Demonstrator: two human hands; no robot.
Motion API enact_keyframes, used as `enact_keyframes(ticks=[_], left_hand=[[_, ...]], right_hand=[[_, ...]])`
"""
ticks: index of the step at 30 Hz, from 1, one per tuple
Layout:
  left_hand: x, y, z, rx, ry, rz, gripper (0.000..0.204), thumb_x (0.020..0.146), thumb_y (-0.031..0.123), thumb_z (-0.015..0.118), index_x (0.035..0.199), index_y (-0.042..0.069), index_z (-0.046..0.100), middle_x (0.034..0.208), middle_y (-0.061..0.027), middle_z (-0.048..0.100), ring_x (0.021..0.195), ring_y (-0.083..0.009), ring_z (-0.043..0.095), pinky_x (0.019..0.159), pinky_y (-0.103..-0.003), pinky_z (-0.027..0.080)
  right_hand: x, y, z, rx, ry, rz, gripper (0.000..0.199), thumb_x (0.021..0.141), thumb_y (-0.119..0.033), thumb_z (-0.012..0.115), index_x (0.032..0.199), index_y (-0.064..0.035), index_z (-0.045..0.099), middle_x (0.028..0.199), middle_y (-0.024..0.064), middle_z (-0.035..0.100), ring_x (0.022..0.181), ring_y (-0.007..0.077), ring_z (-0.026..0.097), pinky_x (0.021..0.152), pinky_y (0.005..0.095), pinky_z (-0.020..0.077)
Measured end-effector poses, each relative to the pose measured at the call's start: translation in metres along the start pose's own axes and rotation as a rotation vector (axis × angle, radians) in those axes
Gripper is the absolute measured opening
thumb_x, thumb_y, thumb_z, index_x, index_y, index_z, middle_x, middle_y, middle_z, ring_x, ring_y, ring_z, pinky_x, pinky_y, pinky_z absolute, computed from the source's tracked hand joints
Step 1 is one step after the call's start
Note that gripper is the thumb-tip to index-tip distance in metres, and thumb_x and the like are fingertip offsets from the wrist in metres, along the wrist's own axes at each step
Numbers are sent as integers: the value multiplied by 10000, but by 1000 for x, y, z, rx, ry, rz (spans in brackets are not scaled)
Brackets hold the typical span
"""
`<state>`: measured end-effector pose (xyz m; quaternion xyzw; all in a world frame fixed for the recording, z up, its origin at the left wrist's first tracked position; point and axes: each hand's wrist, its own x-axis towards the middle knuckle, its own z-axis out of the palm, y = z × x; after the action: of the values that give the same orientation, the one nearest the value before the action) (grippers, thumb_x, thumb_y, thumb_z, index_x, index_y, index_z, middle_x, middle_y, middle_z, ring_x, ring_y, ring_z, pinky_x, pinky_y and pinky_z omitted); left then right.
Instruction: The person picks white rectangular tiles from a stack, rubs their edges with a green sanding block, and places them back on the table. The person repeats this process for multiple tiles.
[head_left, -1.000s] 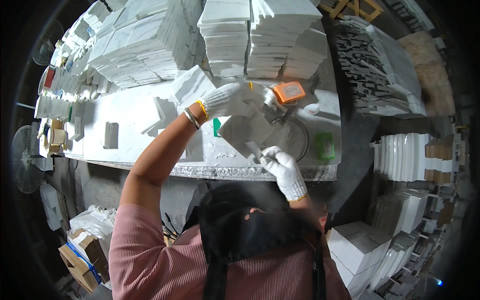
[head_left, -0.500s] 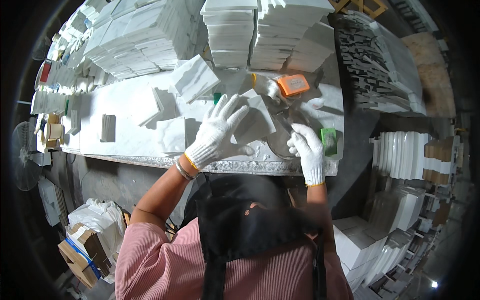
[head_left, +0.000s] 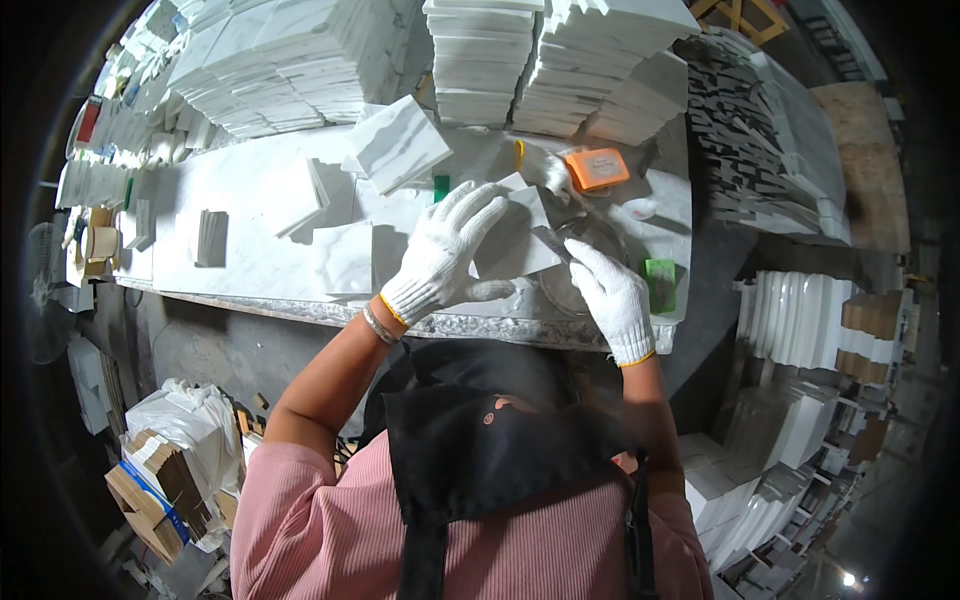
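Two gloved hands are extended over the bench (head_left: 265, 280), a pale tile (head_left: 522, 238) being positioned between them. The left hand (head_left: 447, 252) is spread across the tile's left edge, thumb apart; the right hand (head_left: 612, 295) is angled inward, fingers together, any grip hidden.

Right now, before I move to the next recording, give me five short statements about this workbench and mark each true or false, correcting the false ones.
1. The left hand and the right hand are both white-gloved. True.
2. The orange box lies nearer the person than the bright green box. False: the orange box is farther away.
3. A marble tile lies between the two hands. True.
4. The bright green box is left of the left hand. False: it is right of the right hand.
5. Tall stacks of marble tiles stand toward the bench's far side. True.
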<state>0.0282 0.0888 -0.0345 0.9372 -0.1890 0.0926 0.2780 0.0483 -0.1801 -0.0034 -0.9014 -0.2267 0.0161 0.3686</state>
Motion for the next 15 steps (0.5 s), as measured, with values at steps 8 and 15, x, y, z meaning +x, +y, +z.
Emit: enact_keyframes(ticks=[8, 15], left_hand=[[1, 1, 1, -24, -17, 2, 965, 657, 509, 805, 1429, 52, 448, 1477, -174, 436, 1373, -395, 398, 1088, -496, 359], [1, -1, 0, -3, -30, 15, 991, 659, 546, 807, 1427, 37, 441, 1486, -178, 421, 1372, -400, 396, 1081, -505, 363]], right_hand=[[-9, -1, 9, 114, -26, 138, 358, 905, -54, 662, 1263, -61, 663, 1064, 118, 738, 772, 128, 715, 653, 265, 551], [0, -24, 32, 37, -44, -82, 375, 900, -6, 653, 1266, -83, 672, 1015, 69, 745, 711, 70, 648, 608, 231, 515]])
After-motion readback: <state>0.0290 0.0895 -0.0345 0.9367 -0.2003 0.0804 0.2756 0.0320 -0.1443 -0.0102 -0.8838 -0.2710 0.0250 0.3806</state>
